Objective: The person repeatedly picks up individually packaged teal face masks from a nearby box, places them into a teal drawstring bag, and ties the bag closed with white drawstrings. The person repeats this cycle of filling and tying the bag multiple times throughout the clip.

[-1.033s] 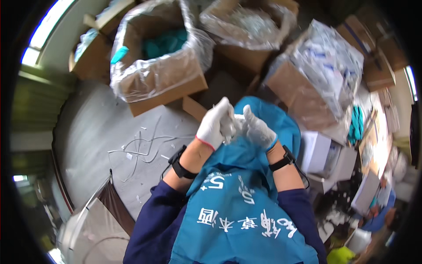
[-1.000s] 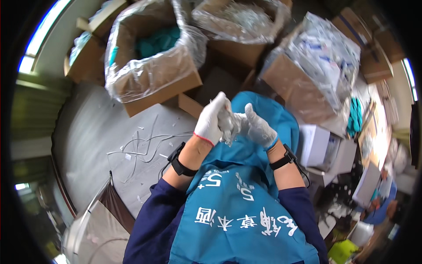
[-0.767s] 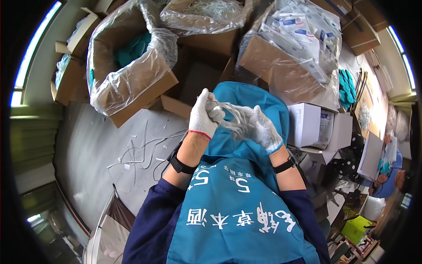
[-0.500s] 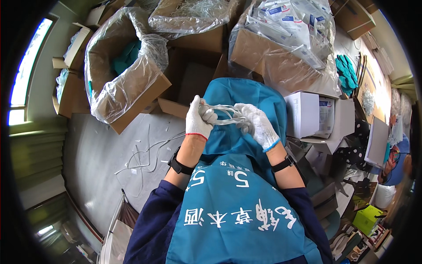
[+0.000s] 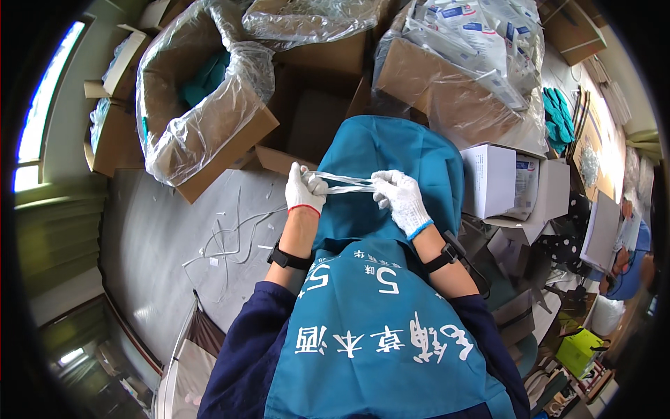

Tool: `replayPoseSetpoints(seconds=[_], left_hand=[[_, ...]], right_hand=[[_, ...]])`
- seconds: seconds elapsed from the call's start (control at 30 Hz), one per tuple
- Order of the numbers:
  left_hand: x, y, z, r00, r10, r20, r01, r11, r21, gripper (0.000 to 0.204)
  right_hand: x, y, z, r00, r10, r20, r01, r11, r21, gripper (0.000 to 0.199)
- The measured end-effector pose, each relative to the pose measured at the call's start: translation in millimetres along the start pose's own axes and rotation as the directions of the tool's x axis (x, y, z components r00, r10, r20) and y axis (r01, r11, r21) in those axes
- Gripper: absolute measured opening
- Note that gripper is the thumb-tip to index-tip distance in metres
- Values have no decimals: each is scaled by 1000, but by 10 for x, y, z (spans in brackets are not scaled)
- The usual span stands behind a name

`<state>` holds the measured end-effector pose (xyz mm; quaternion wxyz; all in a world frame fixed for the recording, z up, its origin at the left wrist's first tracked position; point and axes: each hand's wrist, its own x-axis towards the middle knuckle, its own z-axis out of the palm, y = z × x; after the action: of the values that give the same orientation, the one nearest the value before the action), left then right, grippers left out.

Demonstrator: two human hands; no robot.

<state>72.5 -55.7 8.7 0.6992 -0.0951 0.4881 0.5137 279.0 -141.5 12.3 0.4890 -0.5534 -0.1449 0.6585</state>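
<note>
A looped bundle of thin, whitish strands (image 5: 343,184), perhaps soft tubing, stretches between my two hands over my lap. My left hand (image 5: 305,189), in a white knit glove with a red cuff edge, is closed around one end of the loops. At the other end, my right hand (image 5: 399,200) pinches the strands; its white glove has a blue edge. Below them lies the blue apron (image 5: 391,167) that covers my lap. What the curled fingers hide of the strands cannot be made out.
Ahead stand a plastic-lined carton (image 5: 230,146) with green cloth inside, an open brown box (image 5: 314,105) and a carton (image 5: 447,84) heaped with white packets. At right is a white box (image 5: 486,183). Loose tubing (image 5: 237,241) and scraps lie on the grey floor at left.
The hands have moved slightly apart, the left one leftward, and the strands between them are now straighter and tauter. The view has shifted slightly.
</note>
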Motion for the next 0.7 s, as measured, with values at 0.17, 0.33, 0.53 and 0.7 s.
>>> replayPoseSetpoints(seconds=[0.17, 0.33, 0.53, 0.7], left_hand=[[300, 131, -262, 995, -65, -72, 66, 998, 3, 31], [416, 367, -642, 939, 342, 31, -293, 752, 590, 22], [-231, 463, -147, 232, 670, 705, -633, -447, 632, 16], [-662, -153, 229, 379, 149, 913, -912, -104, 396, 25]], right_hand=[[109, 129, 139, 1000, -22, -4, 22, 999, -39, 16], [44, 38, 255, 998, -63, -17, 60, 985, -161, 16], [-50, -91, 353, 987, -156, 25, 152, 896, -417, 16], [-33, -29, 365, 916, -376, 141, 392, 766, -510, 13]])
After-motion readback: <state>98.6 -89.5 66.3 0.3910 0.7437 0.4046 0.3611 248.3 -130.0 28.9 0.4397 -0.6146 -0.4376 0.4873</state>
